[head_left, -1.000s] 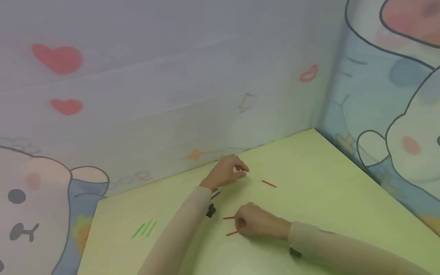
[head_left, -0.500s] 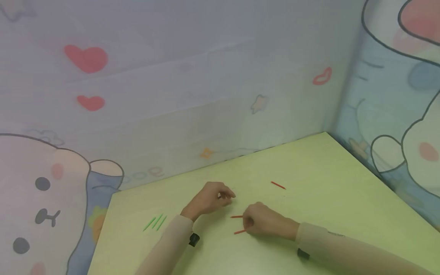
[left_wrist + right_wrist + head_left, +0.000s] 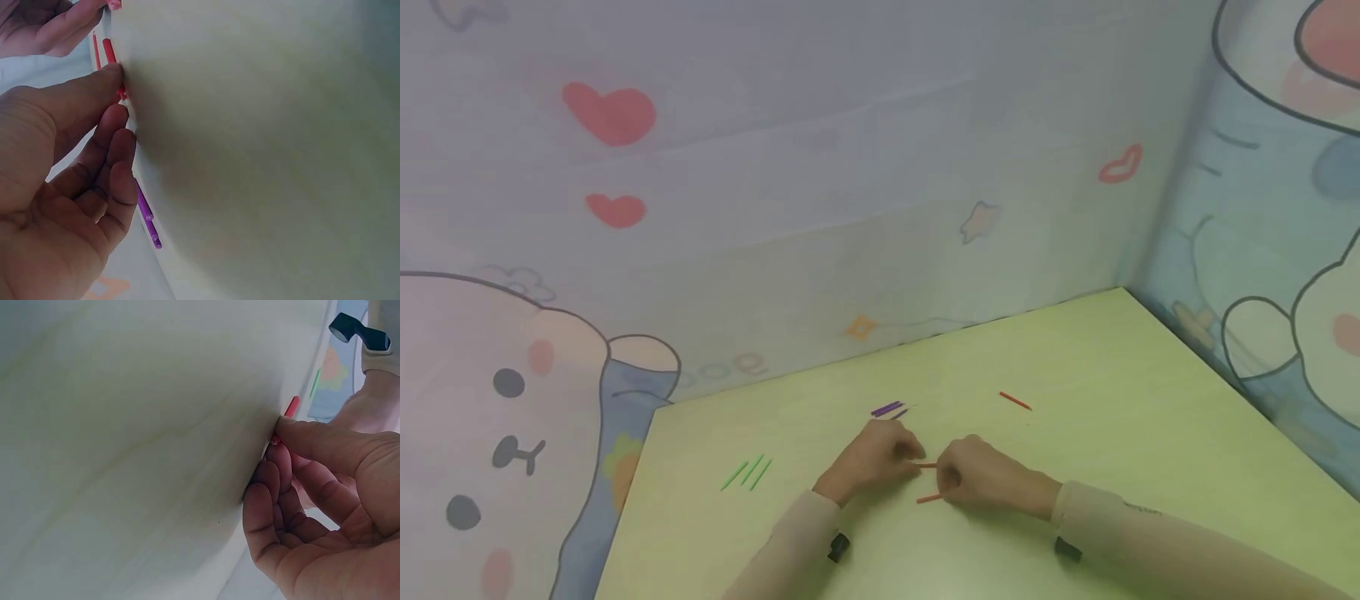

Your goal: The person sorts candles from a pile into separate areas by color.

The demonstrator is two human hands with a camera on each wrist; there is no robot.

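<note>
My left hand (image 3: 880, 454) has thumb and index fingertip at the left end of a thin red stick (image 3: 109, 50), pinching it near the table. My right hand (image 3: 981, 473) pinches a second red stick (image 3: 928, 498) between thumb and index; in the right wrist view this red stick (image 3: 292, 406) pokes out past the thumb. Its other fingers curl in beside the index. The upper stick's right end is hidden by the right hand in the head view. Just beyond the left hand lie several purple sticks (image 3: 887, 409).
One red stick (image 3: 1015, 401) lies alone farther back on the pale yellow-green table (image 3: 1090, 358). Three green sticks (image 3: 747, 472) lie side by side at the left. A cartoon-printed wall (image 3: 820, 167) borders the table's back, and another stands on the right.
My left hand has come back from over the purple sticks, then across to the red stick, leaving the purple ones in sight. The right hand keeps its place. The head view has shifted slightly.
</note>
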